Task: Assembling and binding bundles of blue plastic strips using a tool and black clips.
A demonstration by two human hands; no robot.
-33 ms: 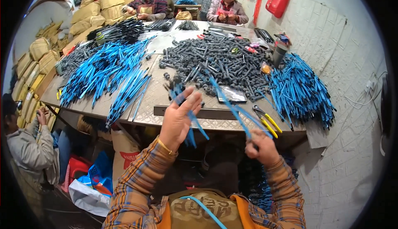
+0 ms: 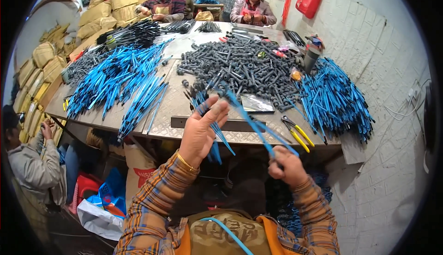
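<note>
My left hand (image 2: 203,130) is raised at the table's front edge, its fingers closed round a small bunch of thin blue rods (image 2: 224,140) with dark upper ends. My right hand (image 2: 287,166), to the right and a little lower, is closed in a fist on a couple of thin blue rods (image 2: 256,127). Their blurred far ends slant up and left, close to my left fingertips; whether they touch, I cannot tell. Beyond my hands lies a heap of dark grey stubby plastic fittings (image 2: 240,66). Yellow-handled pliers (image 2: 297,134) rest near my right hand.
Piles of blue rods lie on the left (image 2: 115,77) and right (image 2: 334,98) of the table (image 2: 161,109). A dark bar (image 2: 182,122) runs along its front edge. Two people work across the table and a seated person (image 2: 34,156) is at left. A white wall (image 2: 392,70) stands right.
My right hand has shifted slightly left, and the rods in it have swung left toward my left fingers. My left hand has barely moved.
</note>
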